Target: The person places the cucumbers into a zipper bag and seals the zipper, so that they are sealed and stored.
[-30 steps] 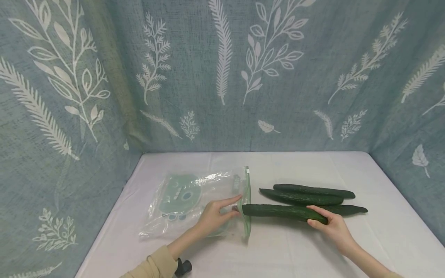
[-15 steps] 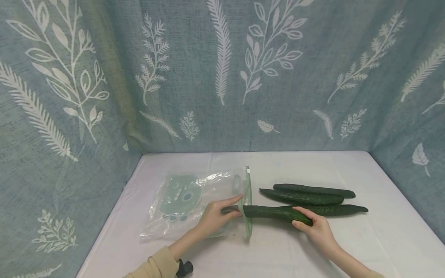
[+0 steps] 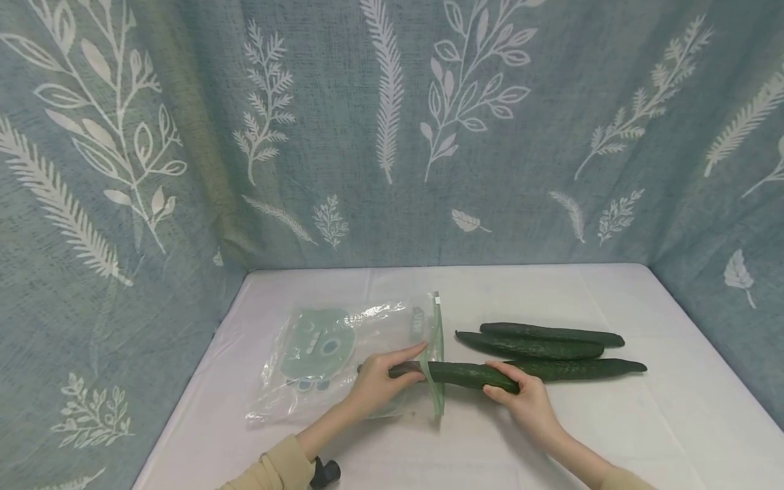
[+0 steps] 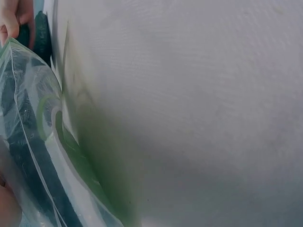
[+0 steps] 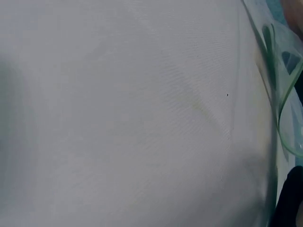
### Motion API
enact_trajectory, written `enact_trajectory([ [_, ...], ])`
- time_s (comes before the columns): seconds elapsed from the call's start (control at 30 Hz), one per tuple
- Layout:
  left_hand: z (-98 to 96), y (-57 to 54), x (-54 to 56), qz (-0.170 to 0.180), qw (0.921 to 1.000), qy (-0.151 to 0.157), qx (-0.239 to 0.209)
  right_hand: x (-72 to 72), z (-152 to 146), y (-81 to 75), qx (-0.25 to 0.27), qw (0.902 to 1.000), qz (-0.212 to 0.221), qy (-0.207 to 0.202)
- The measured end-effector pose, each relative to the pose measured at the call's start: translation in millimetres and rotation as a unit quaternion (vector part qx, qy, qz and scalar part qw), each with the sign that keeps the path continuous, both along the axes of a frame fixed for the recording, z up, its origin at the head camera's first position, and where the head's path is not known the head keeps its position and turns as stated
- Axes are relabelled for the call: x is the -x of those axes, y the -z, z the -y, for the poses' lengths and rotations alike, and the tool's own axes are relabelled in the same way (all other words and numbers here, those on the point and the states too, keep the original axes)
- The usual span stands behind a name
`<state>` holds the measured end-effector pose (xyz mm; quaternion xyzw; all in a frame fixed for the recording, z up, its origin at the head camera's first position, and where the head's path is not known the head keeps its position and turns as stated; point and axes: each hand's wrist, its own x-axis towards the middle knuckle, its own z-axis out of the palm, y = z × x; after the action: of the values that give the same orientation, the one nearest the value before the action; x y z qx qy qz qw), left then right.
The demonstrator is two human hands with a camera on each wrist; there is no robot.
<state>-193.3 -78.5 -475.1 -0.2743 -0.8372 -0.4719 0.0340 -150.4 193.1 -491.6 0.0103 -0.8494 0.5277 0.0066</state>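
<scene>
A clear zip bag (image 3: 382, 327) with a green rim and a printed green cartoon figure lies flat, its mouth facing right. My left hand (image 3: 375, 386) holds the bag at its mouth, index finger and thumb spread around the cucumber. That dark green cucumber (image 3: 459, 373) lies partly inside, its thin end beyond my left hand under the plastic. My right hand (image 3: 528, 401) grips its outer end between thumb and fingers. In the left wrist view the cucumber (image 4: 21, 151) shows through the plastic. The bag's green rim (image 5: 283, 101) bows at the right wrist view's right edge.
Three more cucumbers lie at right: a back one (image 3: 551, 334), a middle one (image 3: 533, 346) and a front one (image 3: 588, 369) just behind my right hand. A black cylindrical piece (image 3: 327, 472) is by my left wrist. A patterned blue-green curtain (image 3: 343, 136) encloses the white table (image 3: 551, 289).
My right hand has moved left, pushing the cucumber deeper into the bag; its thin end now shows beyond my left hand. The left hand has stayed in place.
</scene>
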Motion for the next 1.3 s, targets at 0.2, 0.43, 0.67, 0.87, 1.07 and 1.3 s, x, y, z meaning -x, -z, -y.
enact_trajectory([
  [0.2, -0.1, -0.8, -1.2, 0.008, 0.9999, 0.012, -0.008, 2.0, 16.0, 0.7, 0.003, 0.9999, -0.010, 0.004],
  [0.43, -0.2, 0.0, -0.9, -0.009, 0.9997, 0.022, -0.008, 3.9, 34.9, 4.1, 0.014, 0.9998, -0.012, 0.000],
  [0.67, -1.1, 0.2, -0.1, -0.015, 0.9996, 0.023, -0.005, 9.8, 53.3, 5.6, 0.028, 0.9989, -0.034, -0.017],
  [0.87, -1.9, -1.1, -0.3, -0.011, 0.9996, 0.024, -0.003, 13.7, 68.5, 9.2, 0.037, 0.9977, -0.048, -0.031],
  [1.07, -1.9, -1.1, 0.0, -0.010, 0.9995, 0.031, -0.005, 17.7, 81.6, 13.7, 0.035, 0.9956, -0.078, -0.040],
  [1.3, -1.8, -1.7, -0.1, -0.016, 0.9994, 0.030, -0.012, 24.3, 92.0, 18.3, 0.042, 0.9931, -0.087, -0.066],
])
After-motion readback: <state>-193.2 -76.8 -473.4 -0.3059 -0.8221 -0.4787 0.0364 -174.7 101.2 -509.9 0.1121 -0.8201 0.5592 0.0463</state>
